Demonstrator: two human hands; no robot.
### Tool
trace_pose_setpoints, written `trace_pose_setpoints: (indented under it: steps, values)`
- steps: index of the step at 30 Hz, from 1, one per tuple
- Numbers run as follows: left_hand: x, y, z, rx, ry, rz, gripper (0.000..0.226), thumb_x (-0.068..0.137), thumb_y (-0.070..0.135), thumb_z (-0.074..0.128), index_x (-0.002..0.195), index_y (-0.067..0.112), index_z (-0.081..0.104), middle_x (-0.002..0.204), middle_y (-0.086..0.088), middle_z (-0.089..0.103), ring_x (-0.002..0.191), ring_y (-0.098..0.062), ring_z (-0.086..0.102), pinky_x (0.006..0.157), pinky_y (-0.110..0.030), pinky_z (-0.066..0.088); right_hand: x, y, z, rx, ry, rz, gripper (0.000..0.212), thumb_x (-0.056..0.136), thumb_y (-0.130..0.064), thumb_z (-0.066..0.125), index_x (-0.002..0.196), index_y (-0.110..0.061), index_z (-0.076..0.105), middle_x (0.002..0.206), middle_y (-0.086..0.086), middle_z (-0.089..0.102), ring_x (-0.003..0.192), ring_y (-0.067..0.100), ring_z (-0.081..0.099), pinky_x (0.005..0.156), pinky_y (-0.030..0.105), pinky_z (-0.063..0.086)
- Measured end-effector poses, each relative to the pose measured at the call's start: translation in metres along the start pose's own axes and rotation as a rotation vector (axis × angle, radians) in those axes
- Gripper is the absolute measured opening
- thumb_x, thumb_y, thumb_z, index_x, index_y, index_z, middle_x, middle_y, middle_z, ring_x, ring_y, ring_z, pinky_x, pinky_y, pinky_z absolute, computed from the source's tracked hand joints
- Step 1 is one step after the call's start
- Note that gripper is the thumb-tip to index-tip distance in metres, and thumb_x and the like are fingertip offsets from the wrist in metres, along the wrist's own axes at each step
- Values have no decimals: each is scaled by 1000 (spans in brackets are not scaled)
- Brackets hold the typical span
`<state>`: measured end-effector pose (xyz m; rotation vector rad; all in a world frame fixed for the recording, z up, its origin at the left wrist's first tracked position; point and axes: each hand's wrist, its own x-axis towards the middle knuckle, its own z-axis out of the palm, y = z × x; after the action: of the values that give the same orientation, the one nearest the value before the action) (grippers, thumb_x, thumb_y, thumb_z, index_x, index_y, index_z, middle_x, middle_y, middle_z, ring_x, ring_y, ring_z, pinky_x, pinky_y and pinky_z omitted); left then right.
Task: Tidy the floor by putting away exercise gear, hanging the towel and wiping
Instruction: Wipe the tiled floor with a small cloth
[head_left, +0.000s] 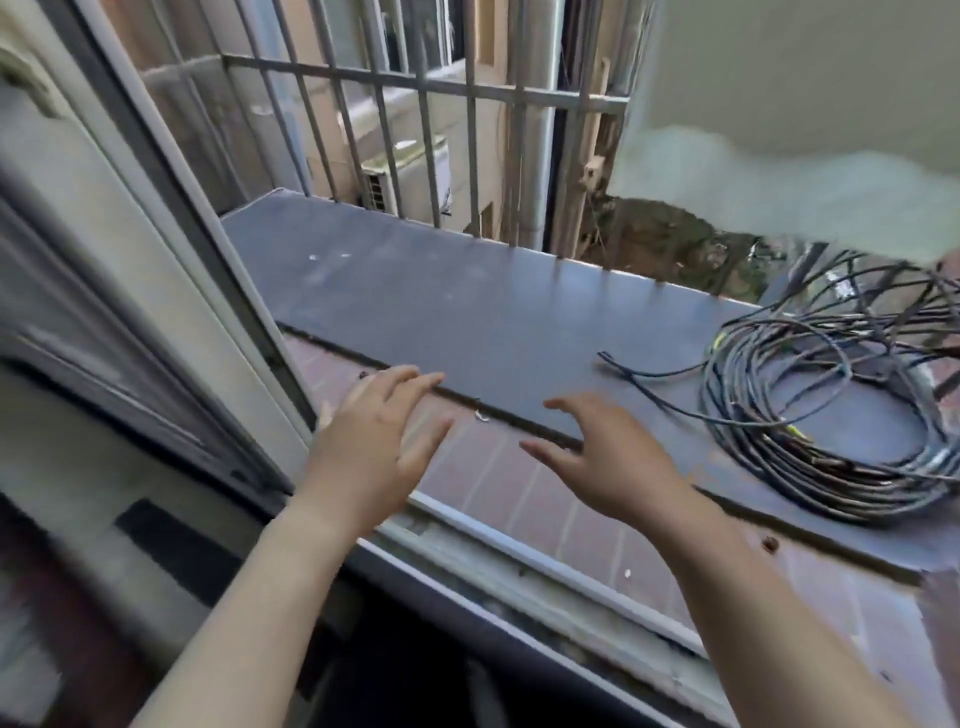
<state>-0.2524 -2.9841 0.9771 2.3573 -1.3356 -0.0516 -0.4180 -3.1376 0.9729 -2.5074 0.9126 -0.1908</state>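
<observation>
A pale greenish towel (800, 130) hangs blurred at the upper right, over the window grille. Both my hands reach out through the open window above the brick sill. My left hand (374, 441) hovers with fingers spread and holds nothing. My right hand (608, 457) is beside it, fingers loosely spread, empty too. Neither hand touches the towel or the ledge as far as I can tell.
A dark grey ledge (467, 301) runs beyond the sill, fenced by metal bars (426, 88). A coil of black cable (831, 415) lies on its right part. The window frame (171, 260) stands close on the left. The metal window track (519, 571) crosses below my forearms.
</observation>
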Motion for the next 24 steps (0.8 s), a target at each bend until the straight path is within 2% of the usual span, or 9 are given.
trace_pose_setpoints:
  steps: [4, 7, 13, 16, 21, 24]
  values:
    - [-37, 1, -6, 71, 7, -189, 55, 87, 63, 25, 134, 40, 40, 143, 14, 37, 134, -11, 31, 105, -61, 28, -1, -8, 7, 7, -88, -148, 57, 85, -58, 52, 130, -23, 49, 132, -3, 52, 122, 20, 47, 99, 38, 41]
    - [-74, 8, -8, 71, 26, -328, 50, 87, 61, 36, 133, 42, 39, 144, 16, 35, 135, -11, 28, 108, -61, 24, -6, -18, 14, -7, -166, -277, 56, 86, -57, 51, 131, -24, 47, 136, -3, 49, 124, 19, 45, 100, 35, 40]
    - [-160, 29, -6, 59, 44, -641, 51, 87, 60, 40, 135, 43, 37, 147, 18, 29, 138, -8, 18, 112, -57, 15, -30, -44, 49, 95, -380, -516, 55, 86, -58, 50, 128, -23, 50, 130, -4, 51, 117, 17, 51, 97, 34, 42]
    - [-209, 38, -7, 55, 57, -800, 52, 86, 60, 37, 135, 44, 36, 148, 18, 28, 139, -7, 17, 112, -58, 15, -51, -66, 68, 127, -494, -648, 54, 85, -55, 53, 126, -21, 53, 128, -4, 54, 117, 14, 50, 95, 26, 39]
    - [-277, 58, -11, 40, 149, -1005, 53, 86, 61, 34, 135, 43, 38, 149, 17, 27, 139, -10, 17, 113, -57, 13, -92, -100, 82, 85, -638, -847, 53, 87, -56, 51, 128, -22, 51, 128, -4, 53, 116, 15, 51, 94, 29, 43]
    - [-321, 67, -6, 12, 232, -1107, 66, 78, 72, 24, 134, 42, 40, 147, 15, 30, 137, -14, 24, 112, -56, 19, -119, -121, 88, 59, -694, -960, 52, 87, -55, 52, 127, -22, 52, 126, -3, 53, 115, 17, 52, 94, 32, 45]
